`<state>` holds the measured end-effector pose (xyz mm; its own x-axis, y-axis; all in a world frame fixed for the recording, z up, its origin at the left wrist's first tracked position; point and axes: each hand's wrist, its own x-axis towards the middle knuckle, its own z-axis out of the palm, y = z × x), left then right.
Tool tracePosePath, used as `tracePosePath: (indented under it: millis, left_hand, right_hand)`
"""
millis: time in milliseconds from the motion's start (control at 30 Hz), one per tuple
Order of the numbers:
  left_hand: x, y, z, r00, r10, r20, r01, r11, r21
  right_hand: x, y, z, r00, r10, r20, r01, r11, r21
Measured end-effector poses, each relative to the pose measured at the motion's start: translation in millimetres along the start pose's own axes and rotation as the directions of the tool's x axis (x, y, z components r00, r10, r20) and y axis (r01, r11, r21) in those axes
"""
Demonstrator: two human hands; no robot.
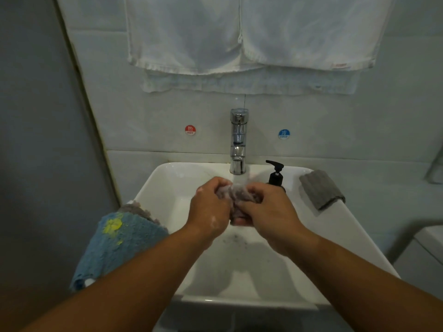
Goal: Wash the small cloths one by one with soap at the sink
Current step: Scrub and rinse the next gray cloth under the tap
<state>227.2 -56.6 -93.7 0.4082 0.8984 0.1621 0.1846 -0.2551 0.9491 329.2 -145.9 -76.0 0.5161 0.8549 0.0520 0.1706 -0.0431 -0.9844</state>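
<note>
Together, left hand (211,207) and right hand (271,212) grip grey cloth (239,200) — bunched, wet.

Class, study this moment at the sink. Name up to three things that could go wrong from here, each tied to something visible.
1. Water from the tap hits the wet cloth gripped by left hand and right hand; splashes may soak the folded grey cloth.
2. The pump bottle stands just behind the right hand; scrubbing could topple it.
3. The blue cloth hangs over the sink's left edge beside the left forearm; a nudge might drop it.
</note>
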Motion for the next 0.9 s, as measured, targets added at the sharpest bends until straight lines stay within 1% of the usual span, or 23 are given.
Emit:
tracePosePath:
  millis: [100,167,200,267,333,367,433,500,567,633,700,767,833,900]
  left_hand:
    - [-6.8,-1.0,3.7,0.993,-0.014,0.115,0.015,1.000,-0.010]
    - [-8.5,3.2,3.0,0.989,-0.001,0.150,0.010,0.998,-0.059]
    - [-6.8,4.6,1.6,0.991,0.009,0.132,-0.001,0.998,-0.064]
    - [0.3,4.5,-1.4,0.999,0.015,0.031,-0.014,1.000,-0.026]
    - [3.9,2.0,-2.7,0.999,0.000,-0.034,0.000,1.000,0.023]
    - [3.3,0.9,-1.3,1.000,-0.005,-0.020,0.006,0.999,0.033]
    - [-1.4,-1.7,1.8,0.999,-0.011,0.046,0.010,1.000,0.027]
    - [-7.0,-1.1,3.7,0.995,-0.016,0.096,0.017,1.000,-0.001]
    - [-9.1,3.3,2.9,0.994,-0.007,0.108,0.011,0.999,-0.040]
    - [-5.0,7.6,0.3,0.998,0.008,0.064,-0.006,0.999,-0.033]
    - [1.0,8.3,-2.8,1.000,-0.013,-0.001,0.013,1.000,-0.006]
    - [2.5,7.1,-3.0,0.999,-0.036,-0.017,0.036,0.999,-0.006]
    - [-2.7,6.1,-0.1,0.998,-0.032,0.047,0.034,0.999,-0.037]
    - [-12.1,8.6,3.6,0.988,-0.036,0.147,0.048,0.996,-0.081]
  right_hand:
    - [11.4,-5.6,-9.1,0.995,-0.011,-0.094,0.009,1.000,-0.022]
    - [12.0,-3.0,-13.3,0.991,0.012,-0.136,-0.016,0.999,-0.030]
    - [9.4,0.1,-11.8,0.992,0.028,-0.122,-0.031,0.999,-0.022]
    - [-1.0,5.1,-3.7,0.998,0.044,-0.050,-0.045,0.999,-0.022]
    - [-6.7,6.8,3.7,1.000,0.010,-0.018,-0.011,0.998,-0.057]
    - [-5.4,5.3,3.6,1.000,-0.015,-0.025,0.013,0.998,-0.067]
    - [4.2,3.2,-2.3,0.995,-0.058,-0.084,0.049,0.993,-0.105]
    - [12.8,4.0,-9.9,0.987,-0.067,-0.144,0.045,0.987,-0.154]
    - [16.0,7.8,-12.9,0.984,-0.041,-0.173,0.013,0.986,-0.164]
    - [11.8,11.9,-10.5,0.991,-0.022,-0.131,0.004,0.990,-0.139]
    - [4.4,12.1,-5.5,0.998,-0.036,-0.057,0.028,0.991,-0.133]
    - [2.9,9.6,-5.7,0.997,-0.067,-0.028,0.060,0.980,-0.192]
    - [12.2,8.6,-12.2,0.993,-0.078,-0.085,0.057,0.972,-0.226]
    - [21.1,11.3,-19.6,0.986,-0.046,-0.160,0.011,0.977,-0.212]
